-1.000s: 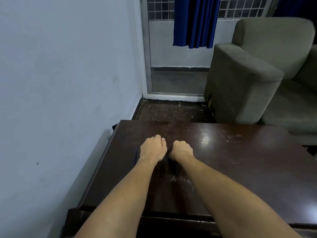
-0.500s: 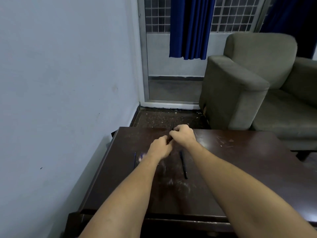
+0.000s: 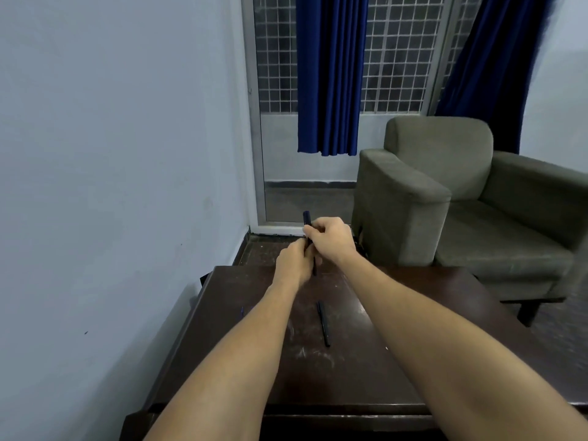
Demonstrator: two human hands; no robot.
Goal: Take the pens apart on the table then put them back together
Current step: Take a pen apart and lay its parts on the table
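The left hand [image 3: 294, 261] and right hand [image 3: 332, 238] both pinch one dark pen [image 3: 307, 218] upright above the tabletop's [image 3: 397, 329] far edge, a second pen [image 3: 324, 323] lying flat nearer; dismantling appears in hand, next requiring a twist or pull apart.

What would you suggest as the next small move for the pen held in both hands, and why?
Probably pull the hands apart along the held pen to separate its parts. The right hand grips its upper part and the left hand its lower part, above the table; the hands hide the joint. A second pen lies waiting.
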